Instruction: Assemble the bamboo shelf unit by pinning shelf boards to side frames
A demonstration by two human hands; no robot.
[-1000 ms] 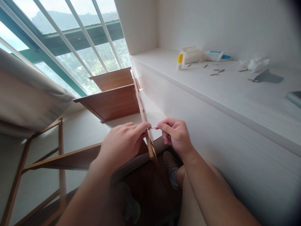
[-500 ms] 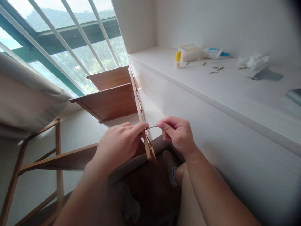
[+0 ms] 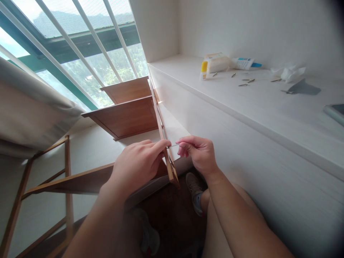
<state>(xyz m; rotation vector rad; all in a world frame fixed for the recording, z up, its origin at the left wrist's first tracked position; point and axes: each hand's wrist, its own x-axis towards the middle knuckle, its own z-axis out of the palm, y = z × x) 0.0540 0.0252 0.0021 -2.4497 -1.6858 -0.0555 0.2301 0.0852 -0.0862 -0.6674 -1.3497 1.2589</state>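
Observation:
My left hand (image 3: 141, 161) is closed around the narrow wooden post (image 3: 170, 166) of a brown shelf unit, its index finger and thumb near the post's right side. From that spot a thin metal rod (image 3: 174, 145), shaped like a hex key's shaft, sticks out sideways. My right hand (image 3: 199, 152) pinches the rod's outer end between thumb and index finger. Its inner end is hidden at the post and my left fingertips. Brown shelf boards (image 3: 129, 116) extend left from the post, and a lower board (image 3: 77, 179) passes behind my left wrist.
On the white ledge (image 3: 242, 104) to the right lie several small metal bolts (image 3: 248, 82), a yellow-capped bottle (image 3: 204, 70), a tube with a blue cap (image 3: 243, 63) and crumpled white plastic (image 3: 290, 72). A barred window (image 3: 88, 46) and a curtain (image 3: 32, 111) are at left.
My right fingers have shifted on the rod, with the index finger now stretched further over it and the thumb lower. My left hand keeps its hold on the post. The view has moved slightly.

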